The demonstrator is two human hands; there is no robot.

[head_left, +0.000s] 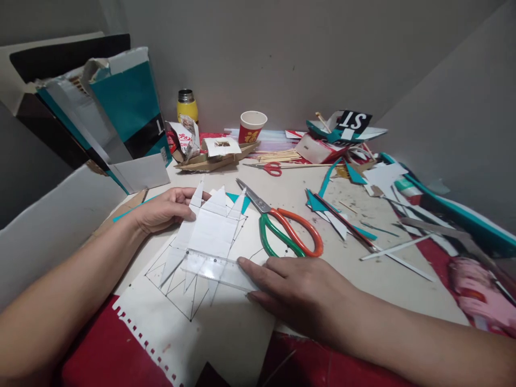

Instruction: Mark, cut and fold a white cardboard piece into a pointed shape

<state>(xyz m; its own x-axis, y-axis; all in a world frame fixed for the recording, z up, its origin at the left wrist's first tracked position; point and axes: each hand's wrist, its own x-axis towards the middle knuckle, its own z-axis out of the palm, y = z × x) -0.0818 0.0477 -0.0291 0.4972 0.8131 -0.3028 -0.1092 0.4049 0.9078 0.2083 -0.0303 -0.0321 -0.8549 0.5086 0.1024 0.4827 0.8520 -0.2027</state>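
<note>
A white cut-out piece with pointed tabs [213, 228] lies over a torn-edged sheet [226, 333] drawn with dots and lines. My left hand [171, 209] pinches its left edge between thumb and fingers. Across the lower part of the cut-out rests a clear plastic ruler [226, 271]. My right hand [298, 285] grips the ruler's right end, thumb below and forefinger along the upper edge. Just beyond that hand are large scissors with one green and one orange handle [300, 231], their blades slightly apart and pointing up-left.
Teal cardboard [129, 107] stands at left. Along the back are a yellow bottle [187, 105], a paper cup [252, 129], a cardboard boat [217, 158] and small red scissors [272, 169]. Card scraps [342, 215] and a pink-handled cutter [478, 290] lie at right.
</note>
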